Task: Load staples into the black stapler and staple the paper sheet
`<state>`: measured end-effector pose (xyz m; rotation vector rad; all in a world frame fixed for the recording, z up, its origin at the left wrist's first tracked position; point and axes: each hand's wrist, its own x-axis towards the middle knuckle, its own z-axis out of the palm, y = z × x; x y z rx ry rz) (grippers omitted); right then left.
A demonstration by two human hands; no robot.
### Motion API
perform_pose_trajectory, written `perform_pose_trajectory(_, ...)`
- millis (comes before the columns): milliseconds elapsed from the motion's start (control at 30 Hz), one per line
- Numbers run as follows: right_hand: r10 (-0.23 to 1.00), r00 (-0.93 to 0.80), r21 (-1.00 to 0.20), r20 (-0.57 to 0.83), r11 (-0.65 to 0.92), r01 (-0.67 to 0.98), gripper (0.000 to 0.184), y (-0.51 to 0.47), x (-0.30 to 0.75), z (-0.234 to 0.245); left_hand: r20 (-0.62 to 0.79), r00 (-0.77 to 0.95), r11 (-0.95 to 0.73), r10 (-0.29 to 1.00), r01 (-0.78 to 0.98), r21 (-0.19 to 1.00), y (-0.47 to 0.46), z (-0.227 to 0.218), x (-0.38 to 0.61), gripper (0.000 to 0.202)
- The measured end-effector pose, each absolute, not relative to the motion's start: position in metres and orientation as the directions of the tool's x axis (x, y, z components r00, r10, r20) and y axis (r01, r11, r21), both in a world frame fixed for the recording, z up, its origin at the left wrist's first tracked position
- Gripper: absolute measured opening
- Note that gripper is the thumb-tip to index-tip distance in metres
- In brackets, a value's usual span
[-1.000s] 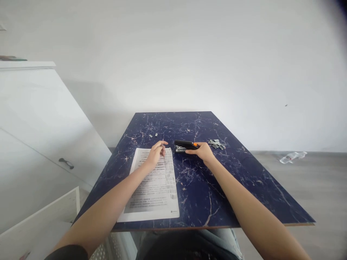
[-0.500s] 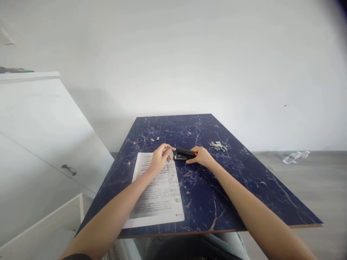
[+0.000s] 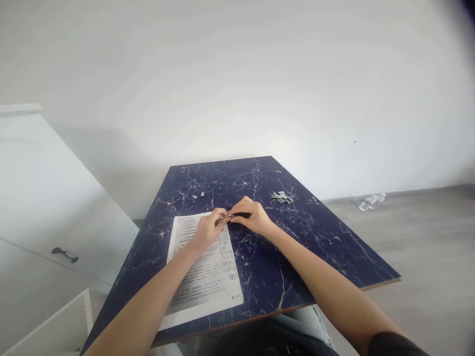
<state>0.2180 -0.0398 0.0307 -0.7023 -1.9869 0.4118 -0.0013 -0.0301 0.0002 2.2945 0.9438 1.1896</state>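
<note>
A black stapler (image 3: 239, 215) lies on the dark blue marbled table (image 3: 315, 232), mostly covered by my right hand (image 3: 254, 217), which is wrapped over it. My left hand (image 3: 208, 230) rests over the top right corner of a printed sheet of paper (image 3: 202, 269) and pinches at the stapler's near end, where a thin metal part shows; fingertips of both hands meet there. A small pile of staple strips (image 3: 281, 197) lies beyond my right hand, and two loose staple bits (image 3: 198, 195) lie beyond the paper.
A white cabinet (image 3: 44, 198) with a dark handle (image 3: 65, 254) stands to the left of the table. A clear plastic bottle (image 3: 369, 201) lies on the grey floor at the right, by the white wall.
My right hand has closed further over the stapler and drawn it toward the paper. My left hand has come up to meet it at the stapler's end. The view has shifted left.
</note>
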Motion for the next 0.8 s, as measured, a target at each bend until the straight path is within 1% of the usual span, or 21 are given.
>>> perform_pose_trajectory(67, 0.629, -0.371, -0.562, 0.684, 0.778, 0.282, 0.016, -0.042, 0.217, 0.031, 0.583, 0.423, -0.719, 0.694, 0.362, 0.593, -0.031, -0.001, 0.000, 0.017)
perform_pose_trajectory(167, 0.662, -0.373, -0.612, 0.650, 0.747, 0.259, 0.016, -0.041, 0.222, 0.032, 0.603, 0.470, -0.763, 0.644, 0.335, 0.554, -0.031, -0.003, 0.001, 0.016)
perform_pose_trajectory(233, 0.707, -0.347, -0.658, 0.616, 0.704, 0.266, 0.017, -0.036, 0.230, 0.031, 0.626, 0.494, -0.797, 0.603, 0.341, 0.498, -0.030, -0.003, 0.002, 0.022)
perform_pose_trajectory(267, 0.741, -0.308, -0.684, 0.596, 0.670, 0.287, 0.019, -0.032, 0.237, 0.031, 0.642, 0.493, -0.809, 0.588, 0.355, 0.469, -0.029, -0.003, 0.002, 0.029)
perform_pose_trajectory(300, 0.780, -0.250, -0.709, 0.574, 0.626, 0.324, 0.020, -0.026, 0.246, 0.029, 0.648, 0.486, -0.809, 0.587, 0.375, 0.452, -0.029, -0.002, 0.001, 0.034)
perform_pose_trajectory(367, 0.846, -0.051, -0.748, 0.531, 0.497, 0.441, 0.023, -0.014, 0.272, 0.026, 0.643, 0.467, -0.790, 0.607, 0.439, 0.428, -0.027, -0.001, 0.000, 0.029)
perform_pose_trajectory(400, 0.857, 0.059, -0.751, 0.511, 0.412, 0.517, 0.023, -0.007, 0.288, 0.024, 0.633, 0.455, -0.773, 0.626, 0.468, 0.429, -0.026, 0.000, -0.001, 0.026)
perform_pose_trajectory(467, 0.832, 0.255, -0.723, 0.493, 0.228, 0.652, 0.021, 0.003, 0.323, 0.018, 0.608, 0.429, -0.733, 0.668, 0.517, 0.442, -0.025, 0.001, -0.001, 0.022)
perform_pose_trajectory(500, 0.813, 0.329, -0.715, 0.480, 0.146, 0.684, 0.021, 0.007, 0.340, 0.014, 0.595, 0.416, -0.715, 0.687, 0.533, 0.453, -0.025, 0.002, -0.002, 0.023)
perform_pose_trajectory(567, 0.775, 0.437, -0.715, 0.457, 0.028, 0.698, 0.021, 0.013, 0.369, 0.004, 0.575, 0.401, -0.689, 0.713, 0.553, 0.469, -0.024, 0.003, -0.002, 0.024)
perform_pose_trajectory(633, 0.755, 0.484, -0.714, 0.443, -0.030, 0.699, 0.021, 0.017, 0.387, -0.005, 0.562, 0.397, -0.677, 0.725, 0.557, 0.480, -0.025, 0.004, -0.001, 0.024)
perform_pose_trajectory(800, 0.783, 0.463, -0.688, 0.415, -0.063, 0.723, 0.021, 0.022, 0.397, -0.019, 0.535, 0.410, -0.667, 0.739, 0.559, 0.492, -0.026, 0.005, -0.002, 0.022)
